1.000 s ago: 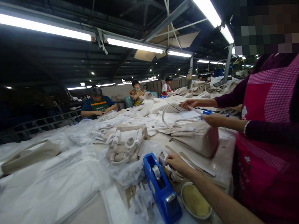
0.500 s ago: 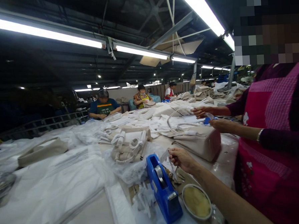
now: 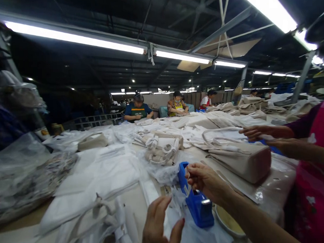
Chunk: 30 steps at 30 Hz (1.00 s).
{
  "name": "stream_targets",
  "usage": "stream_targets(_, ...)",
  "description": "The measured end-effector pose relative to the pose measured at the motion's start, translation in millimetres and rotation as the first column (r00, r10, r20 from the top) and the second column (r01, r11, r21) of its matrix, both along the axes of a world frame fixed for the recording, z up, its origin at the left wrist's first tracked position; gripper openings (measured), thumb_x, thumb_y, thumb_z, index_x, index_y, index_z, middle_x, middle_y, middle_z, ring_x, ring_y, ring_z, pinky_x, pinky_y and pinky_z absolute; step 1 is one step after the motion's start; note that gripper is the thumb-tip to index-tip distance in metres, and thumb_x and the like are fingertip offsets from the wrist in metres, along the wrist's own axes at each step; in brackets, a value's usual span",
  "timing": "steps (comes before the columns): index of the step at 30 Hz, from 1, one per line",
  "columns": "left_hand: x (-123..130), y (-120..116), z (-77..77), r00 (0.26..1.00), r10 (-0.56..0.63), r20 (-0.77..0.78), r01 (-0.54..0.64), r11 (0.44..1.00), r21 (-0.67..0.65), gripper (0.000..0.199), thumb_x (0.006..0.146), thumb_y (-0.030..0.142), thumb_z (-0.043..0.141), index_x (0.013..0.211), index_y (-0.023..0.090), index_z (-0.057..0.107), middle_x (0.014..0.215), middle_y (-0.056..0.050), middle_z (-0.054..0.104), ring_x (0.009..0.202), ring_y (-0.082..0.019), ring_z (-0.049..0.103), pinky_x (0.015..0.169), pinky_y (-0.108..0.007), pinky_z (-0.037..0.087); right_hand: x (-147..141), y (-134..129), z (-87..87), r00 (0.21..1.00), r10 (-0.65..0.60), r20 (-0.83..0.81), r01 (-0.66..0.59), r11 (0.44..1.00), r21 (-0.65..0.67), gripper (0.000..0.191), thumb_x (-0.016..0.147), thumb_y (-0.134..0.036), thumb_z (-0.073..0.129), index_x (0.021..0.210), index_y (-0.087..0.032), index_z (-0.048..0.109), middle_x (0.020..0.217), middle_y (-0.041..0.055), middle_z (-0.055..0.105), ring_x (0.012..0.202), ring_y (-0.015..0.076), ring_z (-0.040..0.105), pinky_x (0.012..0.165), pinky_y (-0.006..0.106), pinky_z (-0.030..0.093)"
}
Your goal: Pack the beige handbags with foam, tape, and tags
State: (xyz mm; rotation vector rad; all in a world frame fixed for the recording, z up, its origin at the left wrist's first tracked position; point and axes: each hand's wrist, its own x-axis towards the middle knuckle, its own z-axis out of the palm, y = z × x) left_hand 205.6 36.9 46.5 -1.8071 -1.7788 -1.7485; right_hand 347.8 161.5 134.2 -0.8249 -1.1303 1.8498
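My right hand (image 3: 207, 180) is closed in a pinch on a small pale strip (image 3: 188, 178), just in front of a blue tape dispenser (image 3: 200, 210); its exact kind is too small to make out. Low in the middle, my left hand (image 3: 160, 226) has its fingers apart and holds nothing. To its left lies a beige handbag (image 3: 91, 216) with white-wrapped straps, partly cut off by the lower edge. Partly behind my right forearm is a round dish (image 3: 230, 223) with yellowish contents.
A wrapped handbag (image 3: 163, 146) and a larger beige bag (image 3: 242, 160) lie farther back. On the right a co-worker in a pink apron (image 3: 316, 171) handles the larger bag's strap. White sheets (image 3: 99, 175) and a plastic sack (image 3: 26, 183) cover the left. Several people sit beyond.
The view has swung left, bringing the near handbag's straps into sight. My left hand has come in from below, open. My right hand has moved over beside the tape dispenser, still pinching the strip.
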Motion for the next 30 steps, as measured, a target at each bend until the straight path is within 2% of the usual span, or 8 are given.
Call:
stream_targets(2, 10.5, 12.5, 8.0, 0.985, -0.074, 0.153, 0.083, 0.995, -0.055, 0.032, 0.074, 0.026, 0.062, 0.105, 0.019, 0.062, 0.103, -0.011, 0.064, 0.095, -0.026, 0.059, 0.075, -0.035, 0.051, -14.0, -16.1, -3.9, 0.999, 0.041, -0.005, -0.041, 0.999, -0.003, 0.029, 0.058, -0.03, 0.076, 0.067, -0.016, 0.053, 0.06, -0.0003, 0.063, 0.046, 0.0071, 0.057, 0.039, 0.014, 0.037)
stream_targets(5, 8.9, 14.4, 19.1, 0.939, -0.098, 0.33, 0.152, 0.978, -0.142, 0.013, 0.079, 0.028, 0.056, 0.084, 0.02, 0.064, 0.082, -0.006, 0.064, 0.077, -0.021, 0.058, 0.071, -0.031, 0.046, -32.1, -33.8, -12.5, 0.994, 0.104, -0.017, -0.104, 0.994, -0.017, 0.036, 0.055, -0.037, 0.078, 0.068, -0.016, 0.053, 0.063, 0.001, 0.065, 0.05, 0.0086, 0.059, 0.042, 0.016, 0.039)
stream_targets(11, -37.5, -13.7, 37.6, 0.767, -0.09, 0.635, 0.341, 0.895, -0.286, 0.027, 0.071, 0.041, 0.062, 0.061, 0.016, 0.061, 0.051, 0.001, 0.053, 0.052, -0.012, 0.045, 0.054, -0.025, 0.035, -60.0, -39.4, -35.7, 0.988, 0.115, 0.1, -0.122, 0.99, 0.071, 0.033, 0.059, -0.044, 0.069, 0.067, -0.017, 0.051, 0.061, -0.0002, 0.06, 0.047, 0.0083, 0.051, 0.042, 0.019, 0.032)
stream_targets(15, -66.3, -19.8, 57.9, 0.627, -0.078, 0.775, 0.486, 0.816, -0.311, 0.025, 0.062, 0.037, 0.068, 0.062, 0.012, 0.062, 0.046, 0.001, 0.052, 0.045, -0.008, 0.04, 0.048, -0.021, 0.028, -71.7, -39.5, -57.9, 0.989, 0.042, 0.138, -0.067, 0.981, 0.182, 0.022, 0.053, -0.025, 0.064, 0.073, -0.018, 0.059, 0.067, -0.0027, 0.056, 0.059, 0.01, 0.046, 0.051, 0.022, 0.032)
stream_targets(19, -85.9, -23.6, 76.1, 0.54, -0.015, 0.841, 0.541, 0.772, -0.334, 0.023, 0.054, 0.03, 0.071, 0.065, 0.011, 0.064, 0.039, 0.004, 0.047, 0.038, -0.005, 0.033, 0.043, -0.019, 0.02, -79.6, -52.5, -75.4, 0.978, 0.129, 0.163, -0.165, 0.959, 0.23, 0.033, 0.05, -0.021, 0.061, 0.082, -0.018, 0.066, 0.087, 0.0031, 0.062, 0.089, 0.0205, 0.051, 0.076, 0.031, 0.037)
stream_targets(22, -95.4, -26.9, 82.6, 0.519, 0.01, 0.855, 0.563, 0.748, -0.351, 0.024, 0.053, 0.028, 0.072, 0.069, 0.011, 0.065, 0.039, 0.004, 0.047, 0.037, -0.004, 0.034, 0.042, -0.018, 0.018, -88.2, -62.4, -79.5, 0.963, 0.241, 0.119, -0.264, 0.932, 0.248, 0.04, 0.054, -0.025, 0.061, 0.093, -0.019, 0.064, 0.091, 0.0035, 0.061, 0.095, 0.0217, 0.05, 0.081, 0.032, 0.037)
stream_targets(26, -100.2, -28.5, 83.2, 0.538, -0.024, 0.842, 0.567, 0.75, -0.34, 0.024, 0.055, 0.028, 0.073, 0.069, 0.01, 0.065, 0.04, 0.003, 0.048, 0.038, -0.004, 0.036, 0.042, -0.018, 0.019, -105.1, -67.4, -78.9, 0.95, 0.313, 0.009, -0.311, 0.939, 0.146, 0.046, 0.055, -0.026, 0.064, 0.101, -0.018, 0.059, 0.082, 0.0007, 0.062, 0.074, 0.0141, 0.051, 0.064, 0.025, 0.035)
stream_targets(30, -100.2, -30.3, 82.4, 0.537, -0.03, 0.843, 0.557, 0.763, -0.328, 0.021, 0.055, 0.025, 0.073, 0.068, 0.01, 0.065, 0.043, 0.003, 0.05, 0.038, -0.004, 0.037, 0.042, -0.018, 0.021, -117.7, -71.4, -78.0, 0.937, 0.349, 0.008, -0.347, 0.927, 0.145, 0.031, 0.057, -0.028, 0.069, 0.084, -0.016, 0.06, 0.061, -0.003, 0.055, 0.056, 0.0105, 0.045, 0.054, 0.024, 0.031)
